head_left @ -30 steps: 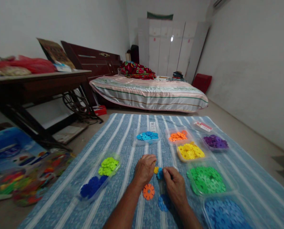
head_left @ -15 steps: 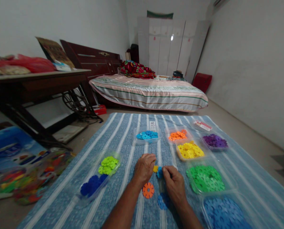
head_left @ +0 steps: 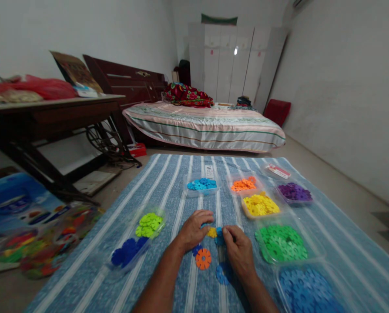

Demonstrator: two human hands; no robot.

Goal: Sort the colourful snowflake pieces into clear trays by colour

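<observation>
My right hand (head_left: pixel 238 245) pinches a blue notched plastic disc (head_left: pixel 219 237) between thumb and fingers. A yellow notched disc (head_left: pixel 212 232) joins that blue one on its left side. My left hand (head_left: pixel 194 228) is at the yellow disc's left, its fingers stretched and the thumb apart from them. Another bit of blue (head_left: pixel 204 225) shows between its thumb and fingers, mostly hidden. Below the left hand, an orange notched disc (head_left: pixel 203 259) lies beside a partly covered dark blue disc (head_left: pixel 197 249). Near my right wrist a blue disc (head_left: pixel 223 274) rests on the striped cloth (head_left: pixel 171 278).
Clear tubs on the right hold green discs (head_left: pixel 281 243), blue discs (head_left: pixel 307 289), yellow discs (head_left: pixel 260 204), purple discs (head_left: pixel 294 192) and orange discs (head_left: pixel 243 184). Light blue discs (head_left: pixel 201 184) stand at the back. Lime discs (head_left: pixel 149 224) and dark blue discs (head_left: pixel 127 252) are left.
My left hand has loosened from the yellow disc and spread its fingers, shifting slightly left. More of the yellow disc and the dark blue disc now show. My right hand has barely moved.
</observation>
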